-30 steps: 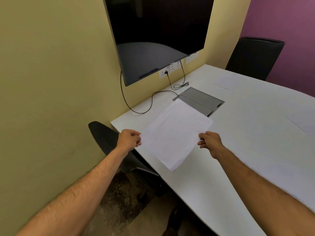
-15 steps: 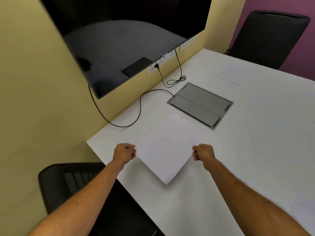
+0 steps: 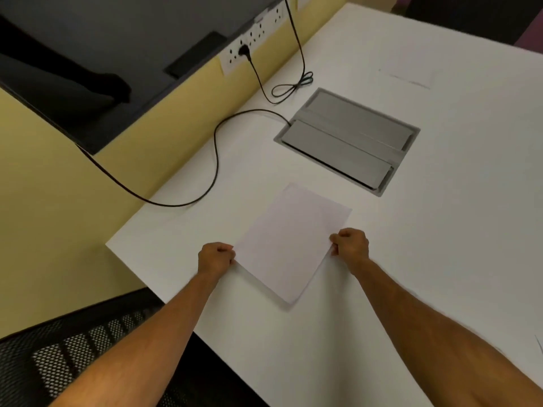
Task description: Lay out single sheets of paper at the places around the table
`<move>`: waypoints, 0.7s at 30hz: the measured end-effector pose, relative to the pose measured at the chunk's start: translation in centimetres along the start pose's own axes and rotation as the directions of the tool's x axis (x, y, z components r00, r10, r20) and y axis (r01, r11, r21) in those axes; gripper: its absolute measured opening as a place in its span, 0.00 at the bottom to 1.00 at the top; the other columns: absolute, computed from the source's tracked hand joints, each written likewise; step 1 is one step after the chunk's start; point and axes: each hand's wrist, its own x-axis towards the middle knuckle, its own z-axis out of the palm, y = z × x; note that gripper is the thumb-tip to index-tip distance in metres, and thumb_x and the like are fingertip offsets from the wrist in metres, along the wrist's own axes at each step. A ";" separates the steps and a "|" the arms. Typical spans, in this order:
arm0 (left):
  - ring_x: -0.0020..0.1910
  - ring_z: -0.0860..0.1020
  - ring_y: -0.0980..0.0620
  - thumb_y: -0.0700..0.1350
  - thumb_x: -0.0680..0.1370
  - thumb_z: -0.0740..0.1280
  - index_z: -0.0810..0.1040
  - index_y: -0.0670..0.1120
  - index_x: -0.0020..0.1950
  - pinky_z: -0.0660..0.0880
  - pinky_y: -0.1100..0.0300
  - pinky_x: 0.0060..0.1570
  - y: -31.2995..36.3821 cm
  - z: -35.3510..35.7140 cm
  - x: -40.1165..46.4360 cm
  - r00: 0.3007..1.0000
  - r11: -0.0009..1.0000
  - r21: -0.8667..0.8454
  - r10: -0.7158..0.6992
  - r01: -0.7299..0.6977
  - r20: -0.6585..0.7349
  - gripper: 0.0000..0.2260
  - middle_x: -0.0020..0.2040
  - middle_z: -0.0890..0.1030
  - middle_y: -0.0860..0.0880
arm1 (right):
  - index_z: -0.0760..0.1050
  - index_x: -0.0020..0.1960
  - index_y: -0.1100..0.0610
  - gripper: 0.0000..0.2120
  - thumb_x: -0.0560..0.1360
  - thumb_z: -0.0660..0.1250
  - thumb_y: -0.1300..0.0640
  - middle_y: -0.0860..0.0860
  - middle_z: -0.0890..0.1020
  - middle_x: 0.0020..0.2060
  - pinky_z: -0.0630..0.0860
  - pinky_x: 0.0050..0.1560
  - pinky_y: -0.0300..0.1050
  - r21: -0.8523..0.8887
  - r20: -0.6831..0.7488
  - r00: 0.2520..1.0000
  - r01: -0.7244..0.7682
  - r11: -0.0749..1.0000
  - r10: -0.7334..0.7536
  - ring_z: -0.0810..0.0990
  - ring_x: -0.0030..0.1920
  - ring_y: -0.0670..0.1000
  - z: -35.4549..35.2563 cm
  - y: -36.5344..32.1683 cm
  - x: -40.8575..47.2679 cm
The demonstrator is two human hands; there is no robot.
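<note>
Table: a white table (image 3: 411,259) with a matte top fills most of the view; its near corner points toward the yellow wall (image 3: 58,215).
Landmark: a grey cable hatch (image 3: 348,139) with two flaps is set flush into the table top.
Room: a dark screen (image 3: 102,54) hangs on the yellow wall, left of and beyond the hatch; a white socket strip (image 3: 249,45) runs below it, and a purple wall shows at the far right.
Cables: two black ones; one cable (image 3: 216,160) loops from the wall across the table to the hatch's left corner, the other (image 3: 293,86) coils just beyond the hatch.
Chairs: one black mesh chair (image 3: 73,356) at the table's near corner, well this side of the hatch.
Sheets: two clearly seen. The held sheet (image 3: 291,245) lies just this side of the hatch, turned diagonal, apparently flat on the table. A second sheet (image 3: 408,76) lies beyond the hatch to its right.
Held sheet's look: plain white, blank, uncreased, with a thin shadow under its near corner.
Left hand (image 3: 216,258): fingers curled closed, pinching the sheet's left corner.
Right hand (image 3: 351,245): fingers curled closed, pinching the sheet's right edge.
</note>
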 end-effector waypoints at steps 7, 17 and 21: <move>0.48 0.83 0.43 0.36 0.72 0.74 0.86 0.43 0.47 0.80 0.50 0.53 -2.2 2.1 1.5 0.999 0.997 0.073 -0.018 0.021 -0.045 0.06 0.47 0.86 0.44 | 0.72 0.59 0.57 0.17 0.72 0.70 0.62 0.60 0.82 0.51 0.75 0.24 0.35 -0.049 -0.062 0.997 0.047 0.998 -0.050 0.81 0.35 0.58 1.5 2.0 1.0; 0.43 0.78 0.46 0.36 0.74 0.71 0.78 0.45 0.47 0.70 0.57 0.43 -3.0 3.3 1.2 0.980 0.980 0.177 0.117 -0.088 -0.160 0.06 0.47 0.79 0.46 | 0.44 0.80 0.47 0.41 0.77 0.67 0.48 0.61 0.70 0.69 0.69 0.67 0.62 -0.293 0.042 0.994 0.109 0.950 -0.101 0.72 0.67 0.64 2.0 3.3 1.8; 0.45 0.76 0.50 0.35 0.79 0.64 0.80 0.45 0.50 0.69 0.59 0.45 -3.7 3.9 0.5 0.962 0.938 0.267 0.254 -0.219 -0.103 0.08 0.51 0.77 0.46 | 0.48 0.80 0.49 0.38 0.78 0.65 0.48 0.62 0.72 0.68 0.70 0.68 0.61 -0.394 0.117 0.987 0.148 0.907 -0.110 0.73 0.66 0.64 1.4 2.8 2.2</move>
